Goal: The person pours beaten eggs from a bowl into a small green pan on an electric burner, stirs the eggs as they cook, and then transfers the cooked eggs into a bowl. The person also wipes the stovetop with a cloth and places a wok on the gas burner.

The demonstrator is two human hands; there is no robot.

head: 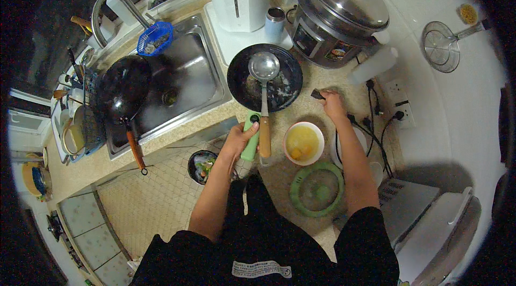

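My left hand [238,140] grips the light-green handle of a black frying pan [242,84]. A metal ladle [264,67] with a wooden handle rests in the pan, bowl end at its middle. The ladle's handle runs beside the pan's handle. Pale residue marks the pan's dark inside. Over the counter to the right, my right hand [334,105] pinches a small dark object [317,94], too small to identify. Between my forearms stands a white bowl [286,143] holding yellow liquid that looks like raw egg. Nearer me lies a green-rimmed glass lid [296,195].
Left is a steel sink [221,88] with a wok [125,84] over its edge and a blue strainer basket [155,39]. Behind the pan stand a blue cup [274,30] and a large electric cooker [322,40]. Black cords [375,141] run along the right wall. A bin [189,169] sits below.
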